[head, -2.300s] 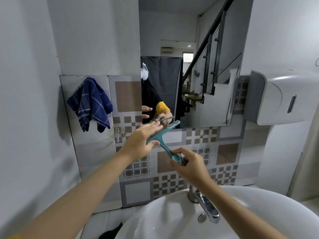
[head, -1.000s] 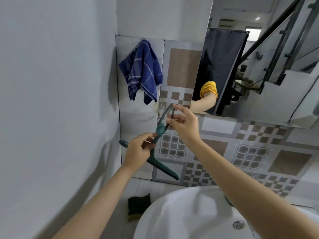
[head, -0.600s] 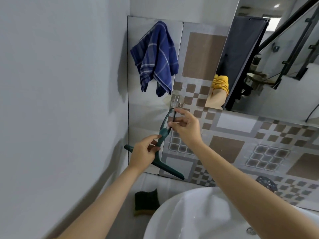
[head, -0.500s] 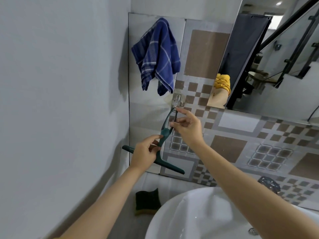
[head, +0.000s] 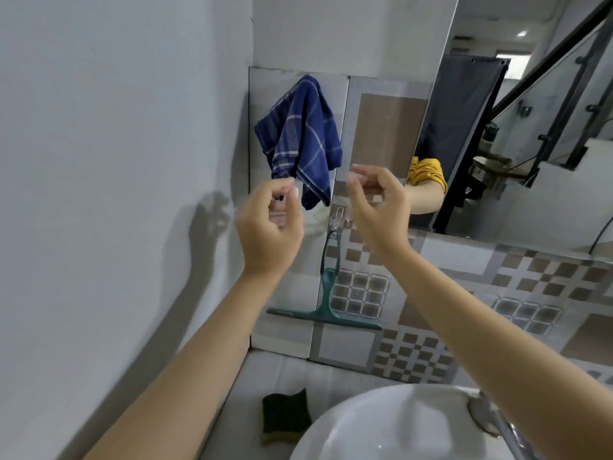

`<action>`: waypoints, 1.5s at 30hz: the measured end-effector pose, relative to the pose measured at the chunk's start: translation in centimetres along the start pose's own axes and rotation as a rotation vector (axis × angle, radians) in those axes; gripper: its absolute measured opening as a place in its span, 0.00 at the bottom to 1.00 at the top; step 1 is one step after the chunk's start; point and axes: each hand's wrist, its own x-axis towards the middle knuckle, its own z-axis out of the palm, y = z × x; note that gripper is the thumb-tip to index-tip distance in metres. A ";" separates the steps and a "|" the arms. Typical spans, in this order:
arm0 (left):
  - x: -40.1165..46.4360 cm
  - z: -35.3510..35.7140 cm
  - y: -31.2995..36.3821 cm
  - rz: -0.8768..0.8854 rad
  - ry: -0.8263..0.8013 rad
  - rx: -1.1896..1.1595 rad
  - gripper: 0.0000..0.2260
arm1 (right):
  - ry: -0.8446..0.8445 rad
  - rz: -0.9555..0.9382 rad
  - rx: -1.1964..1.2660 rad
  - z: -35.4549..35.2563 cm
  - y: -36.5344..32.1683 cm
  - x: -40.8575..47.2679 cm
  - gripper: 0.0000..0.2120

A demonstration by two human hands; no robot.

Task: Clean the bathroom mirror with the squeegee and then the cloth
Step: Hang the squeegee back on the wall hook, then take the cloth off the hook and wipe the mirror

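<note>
The teal squeegee (head: 326, 295) hangs by its handle loop from a clear wall hook (head: 336, 218), blade level at the bottom. A dark blue checked cloth (head: 303, 141) hangs on the tiled wall just above and left of it. The mirror (head: 517, 121) fills the upper right. My left hand (head: 270, 227) is raised below the cloth, fingers loosely curled, holding nothing. My right hand (head: 378, 207) is raised beside the hook, fingers apart and empty. Neither hand touches the squeegee or the cloth.
A white basin (head: 398, 426) sits at the bottom right with a chrome tap (head: 491, 419) at its edge. A dark green sponge (head: 286, 416) lies on the ledge left of the basin. A plain grey wall closes in the left side.
Both hands held the squeegee up to the hook; now it hangs there on its own. Both hands have let go and risen toward the cloth.
</note>
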 end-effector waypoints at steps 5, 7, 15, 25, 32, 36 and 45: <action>7.4 1.7 2.1 -0.170 0.127 0.006 0.05 | -0.053 0.111 -0.031 1.4 -3.0 5.3 0.10; 9.3 2.4 1.5 -0.422 0.063 0.037 0.03 | -0.072 0.211 -0.023 1.9 -3.6 6.5 0.12; 12.9 1.8 1.2 -0.938 -0.130 -0.303 0.04 | -0.157 0.447 0.136 2.9 -4.5 8.2 0.09; 13.2 2.0 1.6 -0.794 -0.189 -0.296 0.09 | -0.217 0.287 0.208 2.5 -6.2 9.8 0.12; 11.4 3.1 1.0 -0.847 -0.234 -0.258 0.14 | -0.301 0.276 0.063 2.4 -7.5 11.5 0.09; 10.3 3.2 0.8 -0.862 -0.266 -0.241 0.19 | -0.324 0.308 -0.100 2.3 -4.6 7.3 0.08; 10.8 2.3 0.8 -0.810 -0.305 -0.209 0.20 | -0.538 0.362 -0.369 3.0 -1.3 3.3 0.08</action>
